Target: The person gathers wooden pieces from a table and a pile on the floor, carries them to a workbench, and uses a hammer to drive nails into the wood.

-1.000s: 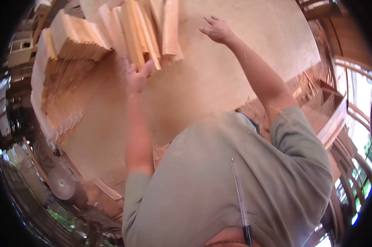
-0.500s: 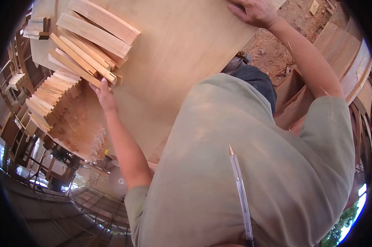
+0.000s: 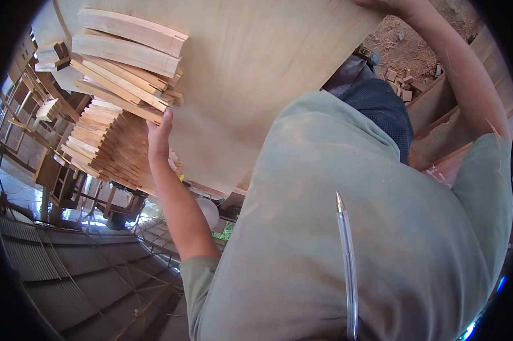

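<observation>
My left hand [image 3: 160,135] is closed at the end of the lowest wooden strip [image 3: 117,102] in a loose pile, thumb on top and the other fingers mostly hidden. Above that strip lie several more narrow strips [image 3: 123,79] and wider, slightly curved wooden slats [image 3: 128,51]. They rest on a broad plywood sheet [image 3: 228,74]. My right hand [image 3: 381,4] is at the sheet's far right edge, cut off by the top of the view, so its fingers are largely out of sight.
Beside my left forearm stands a dense stack of wooden pieces [image 3: 94,136]. Small wood blocks [image 3: 401,85] and shavings lie on the ground at right, near long planks [image 3: 438,125]. A pen [image 3: 347,261] hangs before my shirt. Wooden frames stand at far left.
The view has shifted and tilted. My left hand stays at the strip's end, its thumb now more plainly on top. My right hand has slipped mostly out at the top.
</observation>
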